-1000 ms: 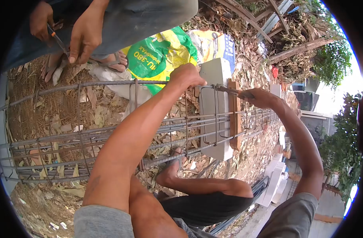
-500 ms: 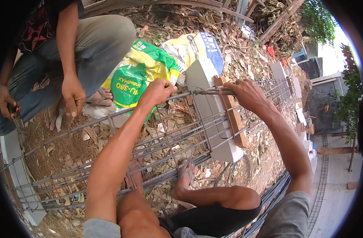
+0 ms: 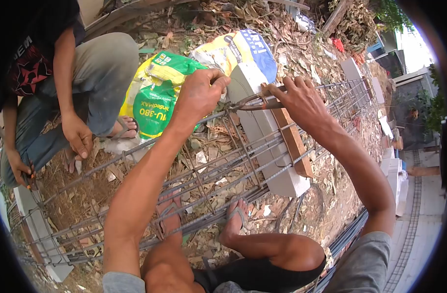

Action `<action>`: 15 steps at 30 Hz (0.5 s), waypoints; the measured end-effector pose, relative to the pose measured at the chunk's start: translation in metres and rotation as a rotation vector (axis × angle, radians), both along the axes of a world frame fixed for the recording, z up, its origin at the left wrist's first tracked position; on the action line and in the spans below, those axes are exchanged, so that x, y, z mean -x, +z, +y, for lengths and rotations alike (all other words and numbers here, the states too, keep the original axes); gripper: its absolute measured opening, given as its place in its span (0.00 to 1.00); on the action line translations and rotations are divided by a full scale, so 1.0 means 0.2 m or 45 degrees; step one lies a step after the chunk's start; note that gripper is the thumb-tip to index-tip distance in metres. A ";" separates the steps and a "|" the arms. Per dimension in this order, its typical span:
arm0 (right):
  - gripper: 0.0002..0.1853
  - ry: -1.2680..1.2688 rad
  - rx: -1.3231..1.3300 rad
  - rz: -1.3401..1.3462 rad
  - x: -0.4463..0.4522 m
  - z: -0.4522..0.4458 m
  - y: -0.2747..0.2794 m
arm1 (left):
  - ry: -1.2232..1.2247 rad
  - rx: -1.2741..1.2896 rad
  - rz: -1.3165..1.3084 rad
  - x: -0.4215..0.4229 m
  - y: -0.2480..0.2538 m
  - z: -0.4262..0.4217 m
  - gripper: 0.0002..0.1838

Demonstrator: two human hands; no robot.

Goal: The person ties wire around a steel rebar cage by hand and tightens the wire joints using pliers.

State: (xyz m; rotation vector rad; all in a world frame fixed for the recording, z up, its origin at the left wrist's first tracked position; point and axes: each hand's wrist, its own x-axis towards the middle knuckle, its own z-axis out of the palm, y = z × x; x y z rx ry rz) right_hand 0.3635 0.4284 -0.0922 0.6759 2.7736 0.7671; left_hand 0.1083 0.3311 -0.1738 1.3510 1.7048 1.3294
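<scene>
A long steel rebar cage [image 3: 246, 146] runs across in front of me. My right hand [image 3: 304, 102] holds a pair of pincers [image 3: 255, 104] by the handles, fingers partly lifted and spread. The pincers' jaws are at the cage's top bar, beside a stirrup corner. Just left of the jaws, my left hand [image 3: 201, 95] is closed above the same bar, thumb and fingertips pressed together. Whatever lies in that pinch is hidden or too thin to make out. Under the cage stand a pale block [image 3: 277, 163] and a wooden piece [image 3: 294, 144].
At left a person crouches, one hand [image 3: 77, 136] hanging, the other [image 3: 18, 168] holding an orange-handled tool. Behind the cage lie a green-yellow bag [image 3: 155, 105] and a white-blue bag [image 3: 255, 46]. Another pale block [image 3: 40, 244] supports the left end. Rebar bundles [image 3: 348, 239] lie at right.
My left hand has risen and come nearer the pincers. The fingers of my right hand have loosened and spread on the handles. The co-worker's hands sit lower in view as the camera shifted.
</scene>
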 end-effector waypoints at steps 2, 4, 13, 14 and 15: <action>0.18 0.026 -0.002 0.043 0.02 -0.02 0.00 | -0.021 0.013 0.121 0.01 -0.12 0.01 0.19; 0.17 0.003 0.020 0.043 0.04 -0.03 0.02 | 0.019 0.050 0.032 0.04 -0.13 -0.01 0.19; 0.11 0.090 -0.132 -0.155 0.08 0.01 0.07 | 0.099 -0.043 0.192 0.09 -0.22 -0.09 0.17; 0.11 0.103 -0.133 -0.162 0.09 0.03 0.07 | 0.101 -0.068 0.199 0.08 -0.23 -0.09 0.18; 0.10 -0.053 -0.003 -0.213 0.12 0.03 0.08 | 0.102 -0.095 0.210 0.08 -0.23 -0.10 0.19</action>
